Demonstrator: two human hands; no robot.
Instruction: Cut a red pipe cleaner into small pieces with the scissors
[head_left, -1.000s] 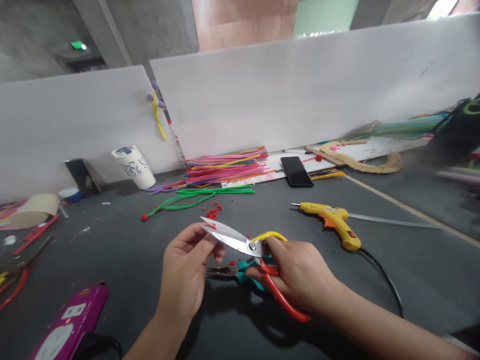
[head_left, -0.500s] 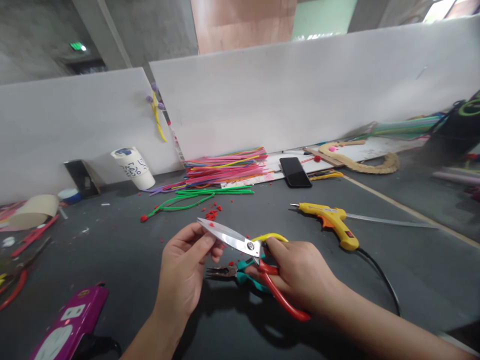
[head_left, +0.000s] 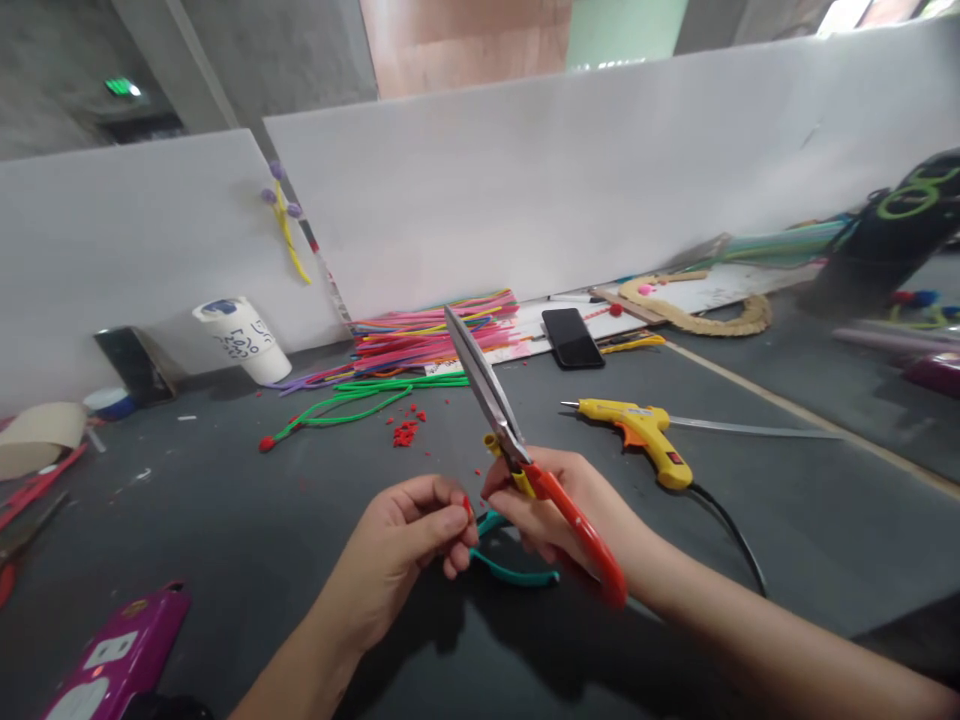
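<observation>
My right hand (head_left: 559,510) grips the red and yellow handles of a pair of scissors (head_left: 487,395), blades closed and pointing up and away. My left hand (head_left: 409,545) is curled just left of it, thumb and fingers pinched on a tiny red piece (head_left: 466,508). Under both hands lie teal-handled pliers (head_left: 517,575) on the dark table (head_left: 262,520). Red scraps (head_left: 405,433) lie on the table beyond my hands.
A yellow glue gun (head_left: 645,440) with a black cord lies to the right. Behind are green pipe cleaners (head_left: 360,400), a bundle of pink ones (head_left: 435,335), a black phone (head_left: 572,338) and a paper cup (head_left: 240,338). A purple power strip (head_left: 120,665) sits near left, white boards (head_left: 562,190) behind.
My right hand swung the scissors up, blades now closed and pointing away. My left hand let go of the blade and dropped back, pinching a small red bit.
</observation>
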